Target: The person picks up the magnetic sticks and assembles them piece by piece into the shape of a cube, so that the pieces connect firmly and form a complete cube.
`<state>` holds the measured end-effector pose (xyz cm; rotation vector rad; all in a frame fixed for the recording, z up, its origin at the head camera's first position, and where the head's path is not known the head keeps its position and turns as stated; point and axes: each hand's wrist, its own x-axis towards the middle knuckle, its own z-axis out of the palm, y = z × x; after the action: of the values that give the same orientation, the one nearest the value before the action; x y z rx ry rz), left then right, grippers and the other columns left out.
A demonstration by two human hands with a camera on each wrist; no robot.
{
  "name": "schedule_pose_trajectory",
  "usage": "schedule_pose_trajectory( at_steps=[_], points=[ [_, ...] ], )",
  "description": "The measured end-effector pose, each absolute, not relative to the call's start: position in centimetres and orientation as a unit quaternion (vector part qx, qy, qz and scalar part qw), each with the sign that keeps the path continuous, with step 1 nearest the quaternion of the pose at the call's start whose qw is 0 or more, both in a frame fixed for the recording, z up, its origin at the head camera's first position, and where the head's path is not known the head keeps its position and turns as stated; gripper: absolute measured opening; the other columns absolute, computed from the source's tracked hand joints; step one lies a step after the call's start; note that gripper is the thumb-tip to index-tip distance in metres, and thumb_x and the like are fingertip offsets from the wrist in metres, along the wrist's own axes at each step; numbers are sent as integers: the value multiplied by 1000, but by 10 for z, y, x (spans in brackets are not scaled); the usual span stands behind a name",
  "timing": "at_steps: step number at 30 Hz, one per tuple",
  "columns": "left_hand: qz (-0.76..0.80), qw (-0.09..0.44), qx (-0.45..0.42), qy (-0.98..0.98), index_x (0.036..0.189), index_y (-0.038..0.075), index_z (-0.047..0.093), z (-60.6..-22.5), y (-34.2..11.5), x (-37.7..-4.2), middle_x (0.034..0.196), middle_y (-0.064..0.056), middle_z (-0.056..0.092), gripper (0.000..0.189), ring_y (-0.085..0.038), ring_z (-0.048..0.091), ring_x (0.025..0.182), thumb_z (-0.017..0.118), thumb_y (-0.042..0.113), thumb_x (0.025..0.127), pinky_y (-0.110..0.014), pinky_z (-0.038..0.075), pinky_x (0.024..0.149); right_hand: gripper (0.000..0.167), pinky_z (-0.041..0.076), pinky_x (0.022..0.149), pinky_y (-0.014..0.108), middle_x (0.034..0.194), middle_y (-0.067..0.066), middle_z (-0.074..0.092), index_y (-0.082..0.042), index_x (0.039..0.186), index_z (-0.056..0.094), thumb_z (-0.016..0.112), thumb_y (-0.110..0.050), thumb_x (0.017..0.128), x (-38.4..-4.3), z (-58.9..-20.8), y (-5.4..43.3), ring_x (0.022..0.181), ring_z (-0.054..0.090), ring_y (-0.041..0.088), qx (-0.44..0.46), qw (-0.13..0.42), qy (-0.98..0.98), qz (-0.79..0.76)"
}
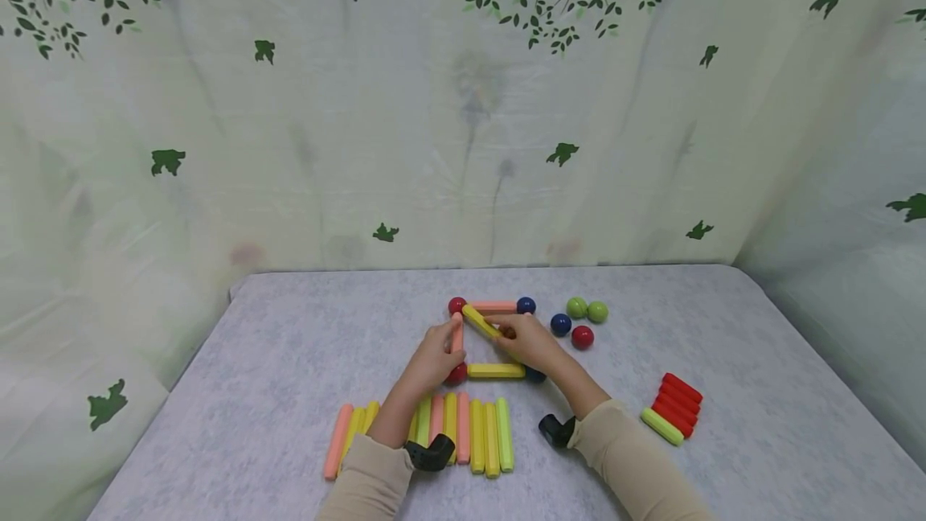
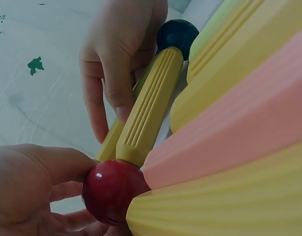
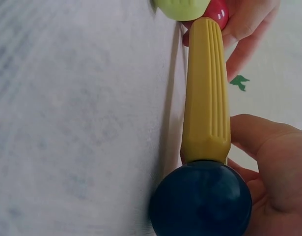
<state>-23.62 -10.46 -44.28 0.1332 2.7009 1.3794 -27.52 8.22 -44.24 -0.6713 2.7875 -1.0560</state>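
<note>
A frame of sticks and balls lies on the table. Its left side is a pink stick [image 1: 457, 336] between a far red ball [image 1: 457, 305] and a near red ball [image 2: 111, 189]. My left hand [image 1: 434, 356] grips this pink stick, its fingers right by the near red ball. In my right hand [image 1: 531, 342] a yellow stick [image 1: 481, 321] is pinched, slanting across the frame with its far end at the far red ball. Another yellow stick [image 1: 495, 371] forms the near side, ending at a blue ball [image 3: 202, 199]. The far side is a pink stick [image 1: 492, 306] meeting a blue ball [image 1: 526, 305].
Pink, yellow and green sticks [image 1: 492, 441] lie in a row nearest me, partly under my left forearm. Right of the frame sit two green balls [image 1: 576, 308], a blue ball [image 1: 560, 325] and a red ball [image 1: 582, 337]. Farther right are short red sticks [image 1: 676, 404] beside a green one [image 1: 661, 426].
</note>
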Motion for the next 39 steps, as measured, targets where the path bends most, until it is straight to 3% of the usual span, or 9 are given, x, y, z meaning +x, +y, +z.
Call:
schedule_pose_trajectory(
  at_steps=[4, 12, 16, 22, 27, 32, 35, 39],
  points=[
    [455, 69, 32, 887, 137, 6, 36, -441, -103, -237, 131, -18, 37, 56, -25, 44, 99, 59, 12, 86, -42, 42, 86, 37, 44, 57, 24, 85, 0, 59, -15, 122, 57, 61, -12, 85, -275, -442, 81, 67, 51, 14, -206, 56, 917, -337],
    [448, 75, 38, 890, 138, 6, 34, -439, -102, -237, 132, -19, 37, 56, -25, 43, 101, 58, 13, 87, -43, 42, 86, 40, 49, 73, 32, 108, 6, 59, -16, 123, 56, 64, -11, 84, -274, -441, 84, 89, 56, 19, -193, 43, 912, -359],
    [451, 80, 46, 888, 138, 5, 34, -433, -104, -236, 133, -19, 35, 56, -26, 45, 104, 58, 16, 88, -45, 41, 87, 41, 46, 82, 38, 114, 8, 57, -14, 125, 53, 63, -14, 85, -270, -431, 94, 100, 55, 22, -178, 18, 900, -397],
    [480, 76, 34, 873, 136, 12, 37, -409, -120, -230, 133, -11, 40, 52, -26, 48, 106, 57, 21, 89, -44, 44, 83, 48, 38, 93, 41, 126, 14, 48, -10, 131, 45, 61, -18, 87, -262, -410, 129, 113, 46, 26, -179, -23, 880, -440],
    [496, 30, 58, 866, 133, 13, 39, -390, -156, -211, 132, -8, 42, 49, -24, 46, 108, 57, 25, 89, -44, 42, 87, 52, 35, 93, 47, 129, 13, 45, -12, 133, 42, 62, -20, 86, -253, -407, 163, 116, 43, 29, -146, -33, 894, -422],
    [471, -9, 82, 878, 133, 10, 38, -395, -198, -181, 130, -10, 42, 50, -25, 46, 108, 56, 29, 90, -45, 38, 90, 54, 34, 93, 50, 129, 14, 45, -8, 133, 43, 64, -16, 84, -248, -416, 185, 115, 42, 33, -127, -11, 905, -405],
    [450, 0, 59, 891, 133, 9, 36, -404, -218, -163, 130, -11, 41, 52, -27, 44, 110, 56, 28, 90, -45, 38, 90, 51, 35, 92, 51, 129, 16, 45, -5, 131, 44, 64, -12, 84, -248, -425, 192, 115, 42, 34, -128, 6, 911, -392],
    [436, 49, 22, 898, 134, 8, 35, -418, -237, -141, 131, -12, 39, 52, -27, 44, 110, 58, 21, 89, -42, 41, 86, 45, 38, 89, 49, 123, 16, 49, -4, 126, 49, 64, -9, 84, -250, -434, 196, 110, 46, 33, -124, 24, 916, -381]
  ],
)
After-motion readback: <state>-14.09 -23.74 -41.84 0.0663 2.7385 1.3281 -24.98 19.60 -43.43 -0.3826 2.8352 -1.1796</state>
